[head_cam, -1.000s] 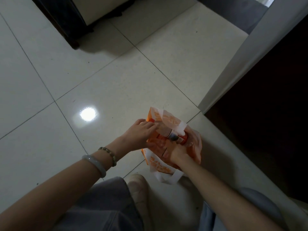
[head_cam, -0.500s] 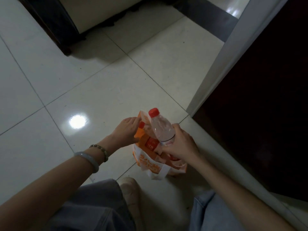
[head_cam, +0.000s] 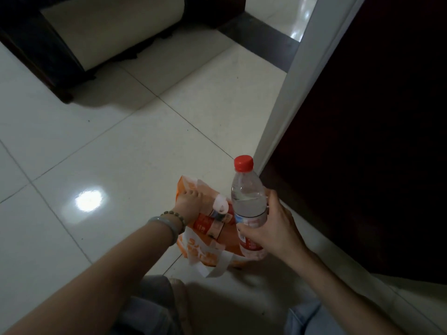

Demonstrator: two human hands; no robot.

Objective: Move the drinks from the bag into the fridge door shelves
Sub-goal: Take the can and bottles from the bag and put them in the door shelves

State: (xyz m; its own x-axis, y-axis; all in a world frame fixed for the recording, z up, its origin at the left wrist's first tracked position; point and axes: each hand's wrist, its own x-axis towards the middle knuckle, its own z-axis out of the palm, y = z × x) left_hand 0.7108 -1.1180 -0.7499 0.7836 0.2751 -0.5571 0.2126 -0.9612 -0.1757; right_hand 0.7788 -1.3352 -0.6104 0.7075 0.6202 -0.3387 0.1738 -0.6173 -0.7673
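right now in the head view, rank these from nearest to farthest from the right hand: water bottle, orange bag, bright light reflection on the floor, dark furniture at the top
1. Water bottle: held in the right hand.
2. Orange bag: just left of it, on the floor.
3. Light reflection: farther left on the tiles.
4. Dark furniture: far, upper left.

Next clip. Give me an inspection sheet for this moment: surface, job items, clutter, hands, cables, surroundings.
Surface: glossy pale tiled floor, one light reflection.
Job's things: orange-and-white plastic bag on the floor; clear red-capped water bottle upright, partly lifted from it; another drink lies inside, unclear.
Clutter: nothing seen.
Hands: left hand holds the bag's rim; right hand grips the bottle.
Cables: nothing seen.
Surroundings: dark-framed furniture behind; white door edge, dark interior at right.
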